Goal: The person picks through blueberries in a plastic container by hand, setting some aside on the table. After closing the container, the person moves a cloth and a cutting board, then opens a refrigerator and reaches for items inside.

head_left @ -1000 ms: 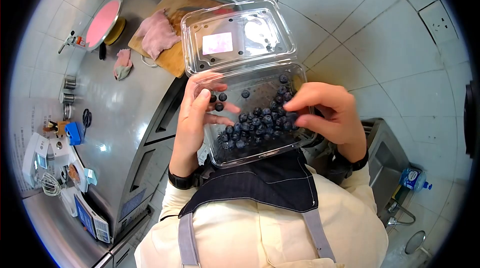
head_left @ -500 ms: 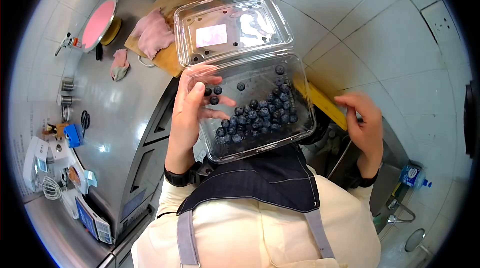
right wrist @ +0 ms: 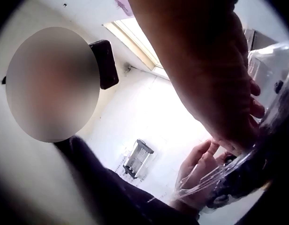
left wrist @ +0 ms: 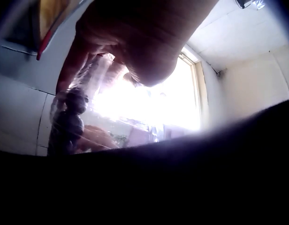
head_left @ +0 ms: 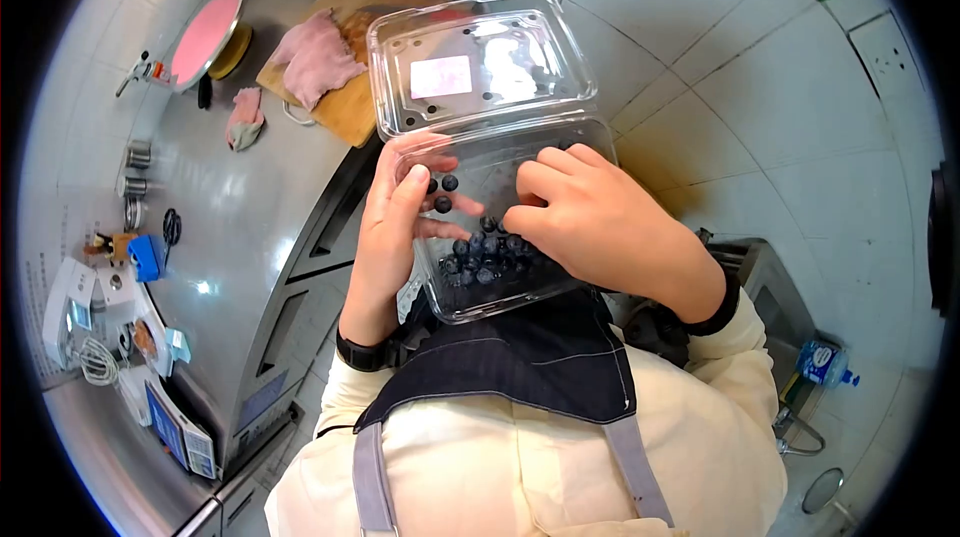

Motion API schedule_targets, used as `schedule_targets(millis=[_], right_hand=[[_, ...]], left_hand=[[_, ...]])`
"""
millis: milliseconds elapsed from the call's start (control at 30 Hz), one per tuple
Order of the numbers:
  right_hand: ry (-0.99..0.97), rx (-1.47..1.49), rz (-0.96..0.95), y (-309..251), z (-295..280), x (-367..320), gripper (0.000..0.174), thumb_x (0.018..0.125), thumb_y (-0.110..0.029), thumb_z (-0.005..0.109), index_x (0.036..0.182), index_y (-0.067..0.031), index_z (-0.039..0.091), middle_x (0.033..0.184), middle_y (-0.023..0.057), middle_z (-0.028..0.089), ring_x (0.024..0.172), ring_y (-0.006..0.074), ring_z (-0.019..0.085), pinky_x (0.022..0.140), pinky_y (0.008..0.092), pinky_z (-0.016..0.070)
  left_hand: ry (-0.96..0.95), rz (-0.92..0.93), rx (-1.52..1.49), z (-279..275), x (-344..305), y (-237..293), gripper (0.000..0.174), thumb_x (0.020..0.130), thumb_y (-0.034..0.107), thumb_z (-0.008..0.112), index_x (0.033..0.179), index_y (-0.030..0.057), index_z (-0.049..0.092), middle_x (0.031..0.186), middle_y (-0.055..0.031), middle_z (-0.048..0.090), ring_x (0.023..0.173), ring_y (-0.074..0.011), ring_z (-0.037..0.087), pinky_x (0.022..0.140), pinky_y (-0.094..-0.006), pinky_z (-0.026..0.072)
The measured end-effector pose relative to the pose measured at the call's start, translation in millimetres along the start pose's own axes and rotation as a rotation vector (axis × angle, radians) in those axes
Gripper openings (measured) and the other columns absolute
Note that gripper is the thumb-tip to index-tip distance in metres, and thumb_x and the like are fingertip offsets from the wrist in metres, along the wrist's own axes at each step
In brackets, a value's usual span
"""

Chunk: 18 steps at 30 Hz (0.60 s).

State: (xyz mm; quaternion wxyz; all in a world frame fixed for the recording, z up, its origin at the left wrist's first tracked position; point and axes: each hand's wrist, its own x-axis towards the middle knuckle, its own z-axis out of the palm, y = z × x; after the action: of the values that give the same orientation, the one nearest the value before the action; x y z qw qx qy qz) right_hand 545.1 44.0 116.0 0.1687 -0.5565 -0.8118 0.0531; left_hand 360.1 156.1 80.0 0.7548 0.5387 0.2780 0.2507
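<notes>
My left hand grips the left side of a clear plastic clamshell box, thumb at the rim and fingers showing through the clear plastic. Its lid stands open at the far side, with a white label on it. Dark blueberries are heaped toward the near side, and a few loose ones lie by my left fingers. Over the box, my right hand reaches in with bent fingers, covering the right part of the heap. Its fingertips are down among the berries, and I cannot tell whether they pinch one.
On the steel counter at left are a wooden board with a pink cloth, a pink turntable, scissors and a scale. A sink with a bottle is at right.
My right hand left the box for the right side, over a yellow thing by the sink, then came back in over the blueberries. The left hand keeps its hold on the box.
</notes>
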Motion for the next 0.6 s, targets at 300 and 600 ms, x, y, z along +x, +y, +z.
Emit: schedule_targets(millis=[300,600], right_hand=[[-0.044,-0.268,0.008,-3.5,10.2,11.2,0.007,0.071,-0.015,0.061,0.067,-0.011,0.056,0.076,0.002,0.048,0.08,0.0175,0.051,0.075,0.0284,0.0395],[0.075,-0.151,-0.04,0.2,19.0,12.2,0.004,0.071,-0.014,0.059,0.071,-0.0111,0.056,0.076,0.0012,0.05,0.078,0.0167,0.052,0.076,0.0287,0.0398]], left_hand=[[0.035,-0.011,-0.003,-7.8,-1.7,-7.1,0.039,0.097,0.028,0.041,0.129,0.0069,0.04,0.115,-0.0169,0.046,0.082,-0.0239,0.065,0.061,-0.0286,0.0562],[0.032,-0.022,0.007,-9.6,3.5,-3.2,0.039,0.096,0.03,0.041,0.128,0.0068,0.042,0.115,-0.0173,0.048,0.081,-0.0233,0.065,0.06,-0.028,0.0558]])
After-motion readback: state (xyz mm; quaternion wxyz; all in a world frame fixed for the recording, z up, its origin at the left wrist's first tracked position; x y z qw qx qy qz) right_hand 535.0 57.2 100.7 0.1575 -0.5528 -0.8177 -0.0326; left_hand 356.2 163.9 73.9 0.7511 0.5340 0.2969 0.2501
